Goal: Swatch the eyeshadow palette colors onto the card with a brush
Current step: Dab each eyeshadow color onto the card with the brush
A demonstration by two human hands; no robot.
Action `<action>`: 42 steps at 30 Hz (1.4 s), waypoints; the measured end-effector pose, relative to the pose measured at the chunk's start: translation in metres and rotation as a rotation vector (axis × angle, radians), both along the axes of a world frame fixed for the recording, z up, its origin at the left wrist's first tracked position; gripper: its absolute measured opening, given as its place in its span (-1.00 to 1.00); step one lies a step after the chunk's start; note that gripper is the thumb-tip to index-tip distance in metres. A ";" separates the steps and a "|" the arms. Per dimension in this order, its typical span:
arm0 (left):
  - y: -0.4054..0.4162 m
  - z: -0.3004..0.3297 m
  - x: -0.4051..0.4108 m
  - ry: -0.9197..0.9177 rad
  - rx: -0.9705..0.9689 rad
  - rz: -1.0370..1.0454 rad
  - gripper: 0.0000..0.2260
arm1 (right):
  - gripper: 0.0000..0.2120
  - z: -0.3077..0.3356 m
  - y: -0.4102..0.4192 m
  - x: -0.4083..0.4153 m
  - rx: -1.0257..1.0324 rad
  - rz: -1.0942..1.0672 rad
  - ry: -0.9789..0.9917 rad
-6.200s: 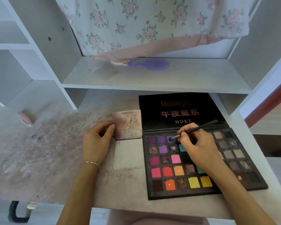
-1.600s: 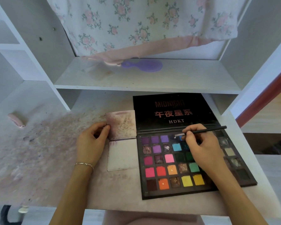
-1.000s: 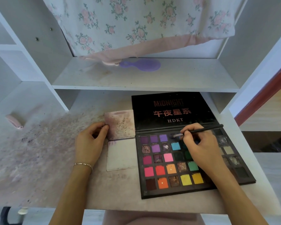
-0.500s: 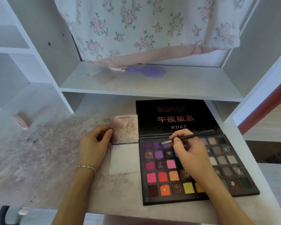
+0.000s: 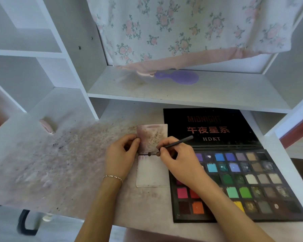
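**Brush off the palette, onto the card now**

Big change from half a second back: brush [image 5: 171, 145] gone from the purple pans, now over at the card [image 5: 152, 172], centre of the frame. Tip sitting right at the card's top edge, beside a few faint pinkish strokes in the card's upper-left corner. Looks like touching, though hard to swear to at this size. Right hand [image 5: 180, 165] with fingers clamped around the brush handle, pencil style, forearm now lying across the left columns of the eyeshadow palette [image 5: 243, 180]. Left hand [image 5: 120, 158] same spot as before, fingers pinching the left edge of the stained upper card [image 5: 152, 137] just above the clean one.

Meaning for the task: probably loaded with purple and about to lay down the next swatch in that top row. Loads of pans left, most of the card blank, so early days.

Palette open at lower right, lid flat behind it. Table [image 5: 68, 163] dusty, smeared with pinkish-purple powder and dark specks all over the left half. White shelf [image 5: 208, 91] across the upper middle with a purple hairbrush [image 5: 180, 76] on it, floral cloth [image 5: 182, 28] hanging down over the top. Small pink thing [image 5: 46, 126] at the left, can't tell what.
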State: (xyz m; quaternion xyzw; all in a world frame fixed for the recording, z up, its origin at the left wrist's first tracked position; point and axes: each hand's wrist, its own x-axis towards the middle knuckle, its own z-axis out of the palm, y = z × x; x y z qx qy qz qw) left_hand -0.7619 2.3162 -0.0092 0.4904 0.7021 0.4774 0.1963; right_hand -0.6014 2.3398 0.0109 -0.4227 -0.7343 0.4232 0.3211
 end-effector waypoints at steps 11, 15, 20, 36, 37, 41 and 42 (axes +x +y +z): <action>0.001 -0.002 -0.001 -0.018 0.000 0.006 -0.90 | -0.79 -0.007 0.002 -0.002 0.048 0.030 -0.062; 0.001 -0.002 0.000 -0.004 0.003 0.012 -0.89 | -0.84 -0.008 0.003 -0.002 0.041 0.015 -0.048; 0.001 -0.001 0.000 -0.014 0.007 0.009 -0.82 | -0.87 -0.008 0.003 -0.002 0.048 0.022 -0.071; 0.000 -0.001 0.000 -0.012 0.001 0.012 -0.89 | -0.84 -0.007 0.003 -0.002 0.035 0.041 -0.083; 0.000 -0.002 0.000 -0.017 0.001 0.012 -0.90 | -0.84 -0.007 0.003 -0.002 0.037 0.038 -0.081; 0.000 -0.001 0.000 -0.015 0.010 0.006 -0.85 | -0.85 -0.008 0.003 -0.002 0.033 0.028 -0.086; 0.000 -0.002 0.000 -0.016 0.009 0.006 -0.84 | -0.85 -0.008 0.003 -0.002 0.030 0.031 -0.090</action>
